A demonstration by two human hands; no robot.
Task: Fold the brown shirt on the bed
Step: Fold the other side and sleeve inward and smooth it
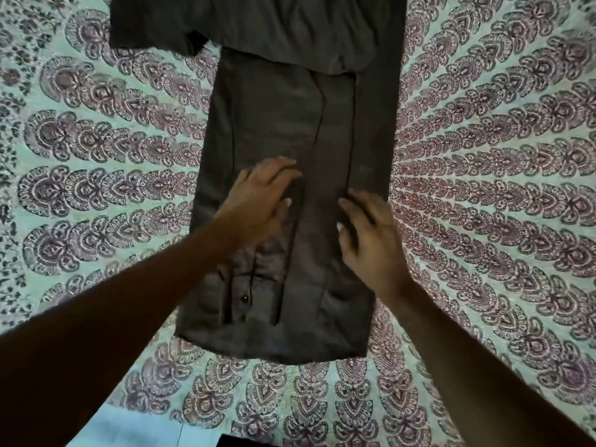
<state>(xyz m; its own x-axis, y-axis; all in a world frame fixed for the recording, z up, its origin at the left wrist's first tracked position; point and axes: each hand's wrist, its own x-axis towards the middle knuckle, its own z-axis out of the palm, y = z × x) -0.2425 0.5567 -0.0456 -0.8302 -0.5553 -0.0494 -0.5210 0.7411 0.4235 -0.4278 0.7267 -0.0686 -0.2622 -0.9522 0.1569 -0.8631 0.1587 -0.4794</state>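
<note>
The brown shirt [277,124] lies flat on the bed as a long narrow strip, its sides folded in toward the middle. One part still spreads out to the left at the far end. A sleeve with a buttoned cuff runs down the near left half. My left hand [261,201] rests flat on the shirt's middle with fingers spread. My right hand [371,240] lies flat on the right folded edge, fingers straight. Neither hand holds any cloth.
The bed is covered by a pale green sheet [96,162] with a purple paisley print, which surrounds the shirt on all sides. The bed's near edge and a strip of light floor [135,427] show at the bottom left.
</note>
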